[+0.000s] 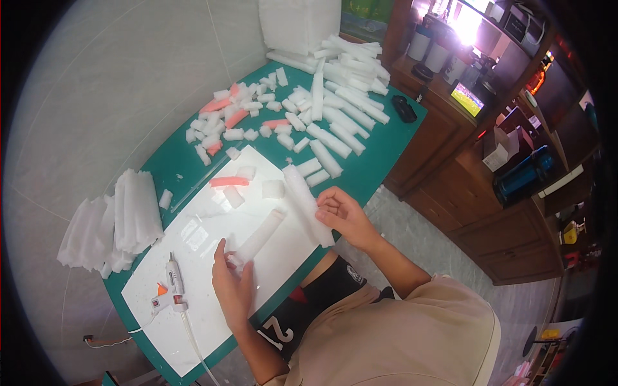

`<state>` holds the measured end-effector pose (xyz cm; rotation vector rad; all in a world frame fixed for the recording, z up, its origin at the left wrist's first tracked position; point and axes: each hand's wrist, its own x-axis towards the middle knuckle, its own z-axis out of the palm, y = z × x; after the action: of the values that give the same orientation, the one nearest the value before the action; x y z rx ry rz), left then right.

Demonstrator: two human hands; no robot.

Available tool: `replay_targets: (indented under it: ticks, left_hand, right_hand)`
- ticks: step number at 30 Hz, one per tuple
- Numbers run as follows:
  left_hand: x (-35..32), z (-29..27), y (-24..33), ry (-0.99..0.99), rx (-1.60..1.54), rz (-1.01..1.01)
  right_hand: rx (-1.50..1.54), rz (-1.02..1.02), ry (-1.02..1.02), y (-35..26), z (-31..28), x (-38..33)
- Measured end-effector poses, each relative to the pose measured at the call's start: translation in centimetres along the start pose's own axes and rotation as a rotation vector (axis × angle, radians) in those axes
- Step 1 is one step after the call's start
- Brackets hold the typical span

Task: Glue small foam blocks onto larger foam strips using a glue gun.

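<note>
A white foam roll [262, 235] lies slantwise over the white board [193, 270]. My left hand [233, 283] has its thumb and fingers closed about the roll's near end. To the right, a wider strip of white foam sheet [304, 202] stretches toward the board's right edge. My right hand [346, 217] pinches its side, with fingers curled and thumb against it. Beyond the roll sit a short white foam piece [273, 189] and a pink foam strip [229, 181] beside small white pieces.
A glue gun [172, 286] with a trailing cord lies at the left. Stacked foam sheets [138, 212] stand on the green table's [161, 360] left edge. Foam chunks [222, 119] and long foam rolls [341, 116] cover the far side, near a black object [404, 108]. Wooden cabinets [438, 128] stand right.
</note>
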<state>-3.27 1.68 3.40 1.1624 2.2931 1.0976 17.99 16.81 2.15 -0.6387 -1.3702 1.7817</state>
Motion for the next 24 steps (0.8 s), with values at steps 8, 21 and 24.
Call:
replay_targets:
  ticks: [8, 21, 24]
  left_hand:
    - [-0.2, 0.0, -0.2, 0.008, -0.023, 0.000]
    - [-0.3, 0.3, -1.1, 0.063, 0.018, 0.116]
    - [-0.4, 0.1, -0.3, 0.016, -0.026, 0.013]
  right_hand:
    - [0.006, 0.001, -0.010, 0.4, 0.2, 0.2]
    - [-0.016, 0.016, -0.007, 0.5, 0.3, 0.2]
    - [-0.014, 0.016, -0.011, 0.6, 0.2, 0.1]
